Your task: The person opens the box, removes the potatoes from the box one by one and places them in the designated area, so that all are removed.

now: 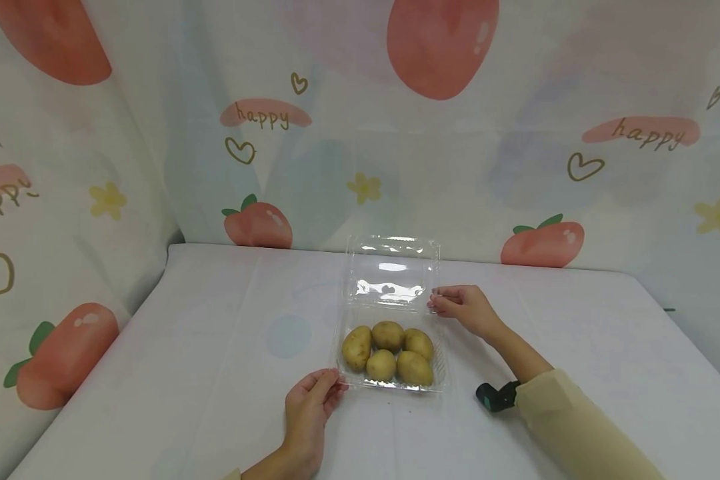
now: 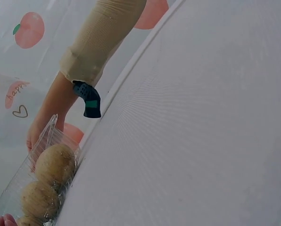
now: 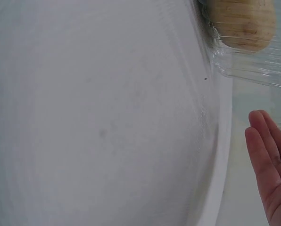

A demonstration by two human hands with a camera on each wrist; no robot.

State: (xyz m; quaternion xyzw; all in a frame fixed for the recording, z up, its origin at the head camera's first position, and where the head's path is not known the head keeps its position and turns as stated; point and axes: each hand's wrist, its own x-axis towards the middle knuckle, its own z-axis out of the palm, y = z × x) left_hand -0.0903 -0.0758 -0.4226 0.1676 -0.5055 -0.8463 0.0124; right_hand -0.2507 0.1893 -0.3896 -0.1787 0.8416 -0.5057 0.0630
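Note:
A clear plastic clamshell box (image 1: pixel 444 373) lies on the table with its lid (image 1: pixel 393 267) raised at the far side. Inside its base sit several potatoes (image 1: pixel 414 368), two of them plain in the left wrist view, where one potato (image 2: pixel 55 165) shows through the wall. At the near left corner, my left hand (image 1: pixel 312 407) pinches the box's rim between thumb and fingers. My right hand (image 1: pixel 468 310) pinches the right edge of the lid near the fold. In the right wrist view its fingers (image 3: pixel 265 155) look fairly straight, with the thumb hidden.
A white cloth covers the table (image 1: pixel 216 373). Behind it hangs a printed curtain (image 1: pixel 324 173) with fruit, hearts and lettering, and another stretch runs along the left. A dark device (image 1: pixel 497 397) sticks out from the right sleeve just above the tabletop.

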